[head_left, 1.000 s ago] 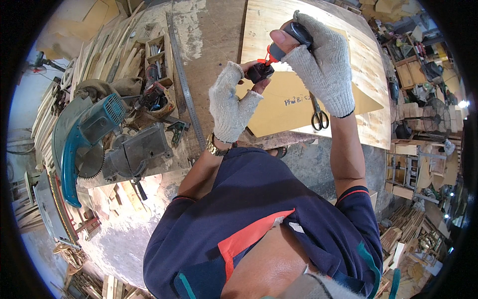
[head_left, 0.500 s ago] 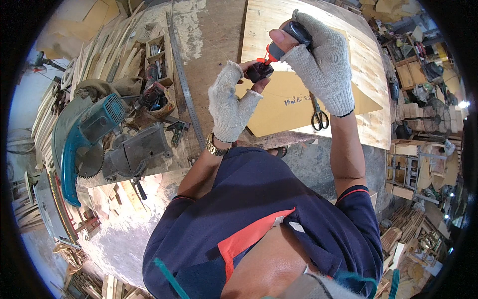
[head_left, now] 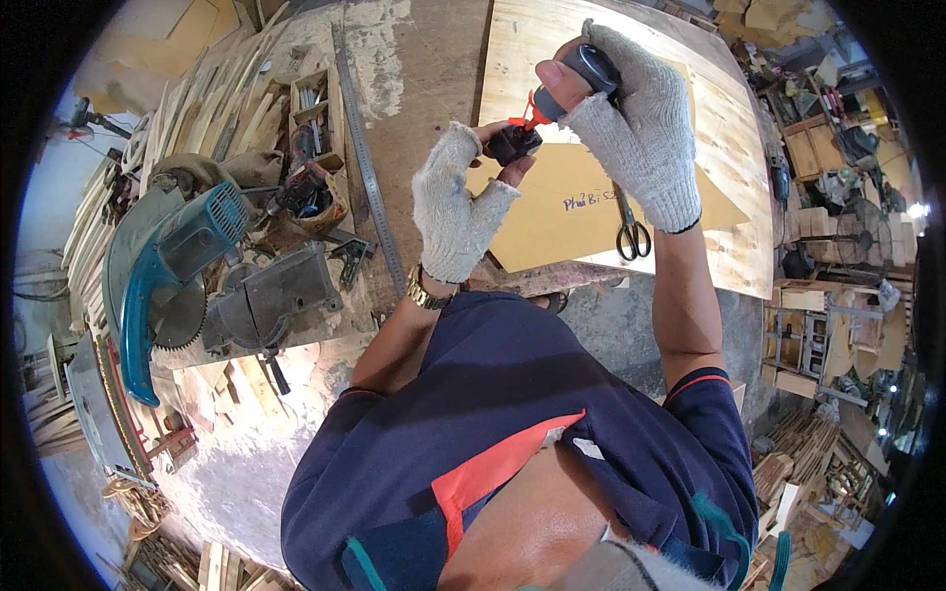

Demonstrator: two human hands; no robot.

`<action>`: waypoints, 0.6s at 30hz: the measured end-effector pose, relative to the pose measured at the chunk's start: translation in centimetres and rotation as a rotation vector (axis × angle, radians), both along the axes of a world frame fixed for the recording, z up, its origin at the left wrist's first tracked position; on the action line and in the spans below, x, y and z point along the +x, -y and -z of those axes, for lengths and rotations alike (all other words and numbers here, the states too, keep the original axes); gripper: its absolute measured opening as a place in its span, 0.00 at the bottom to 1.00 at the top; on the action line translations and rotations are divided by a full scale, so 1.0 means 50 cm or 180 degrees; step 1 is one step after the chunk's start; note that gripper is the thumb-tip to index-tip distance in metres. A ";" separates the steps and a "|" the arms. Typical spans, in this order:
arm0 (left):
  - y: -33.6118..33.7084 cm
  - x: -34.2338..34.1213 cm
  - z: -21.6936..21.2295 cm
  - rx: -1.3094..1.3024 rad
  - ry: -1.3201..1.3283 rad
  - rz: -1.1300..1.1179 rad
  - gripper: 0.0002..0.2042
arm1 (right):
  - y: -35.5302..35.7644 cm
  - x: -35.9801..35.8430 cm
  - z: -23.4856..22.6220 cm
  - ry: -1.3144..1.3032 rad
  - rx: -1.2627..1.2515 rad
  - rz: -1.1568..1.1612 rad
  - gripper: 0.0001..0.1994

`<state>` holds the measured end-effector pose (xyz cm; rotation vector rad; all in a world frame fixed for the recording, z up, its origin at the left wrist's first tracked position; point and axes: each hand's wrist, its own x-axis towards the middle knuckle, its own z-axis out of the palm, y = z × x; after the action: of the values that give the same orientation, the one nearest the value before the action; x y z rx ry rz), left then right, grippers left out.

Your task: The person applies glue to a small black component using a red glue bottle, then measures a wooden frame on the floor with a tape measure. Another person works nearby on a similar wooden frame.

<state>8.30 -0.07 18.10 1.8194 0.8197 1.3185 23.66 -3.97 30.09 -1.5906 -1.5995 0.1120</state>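
Observation:
My left hand (head_left: 453,202), in a white fingerless knit glove, grips a small dark jar (head_left: 512,148) between thumb and fingers. Closed around a dark squeeze bottle (head_left: 589,71) is my right hand (head_left: 645,133), gloved the same way. The bottle is tilted with its base up to the right, and its red nozzle (head_left: 535,113) points down at the jar's top. I cannot make out whether liquid is flowing. Both hands are above a yellow sheet (head_left: 542,212) with handwriting on it. Black-handled scissors (head_left: 632,234) lie on the sheet, below my right hand.
A plywood board (head_left: 734,197) lies under the sheet on the worktable (head_left: 424,89). Left of my hands is a long metal ruler (head_left: 367,163). Farther left stand a teal mitre saw (head_left: 202,231) with a bare blade, a cordless drill (head_left: 301,187) and stacked wood strips (head_left: 212,98).
Both hands keep their grips almost in place. The bottle and my right hand have shifted very slightly to the right; the nozzle stays at the jar.

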 end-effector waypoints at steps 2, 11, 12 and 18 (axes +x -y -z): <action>0.003 0.000 -0.007 -0.0075 0.0016 0.0020 0.17 | 0.000 0.002 0.002 0.0020 -0.0003 0.0033 0.17; -0.002 0.001 0.001 0.0129 -0.0031 -0.0025 0.17 | 0.004 0.002 -0.003 0.0063 0.0039 -0.0068 0.17; -0.003 0.001 0.002 0.0126 -0.0012 -0.0017 0.17 | 0.004 0.002 -0.003 0.0068 0.0025 -0.0038 0.17; -0.002 0.002 0.002 0.0083 -0.0093 -0.0024 0.17 | 0.003 0.003 0.001 0.0062 0.0018 0.0027 0.18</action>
<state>8.42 0.03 18.01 1.8615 0.8293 1.3161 23.79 -4.11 30.05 -1.5986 -1.6067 0.0877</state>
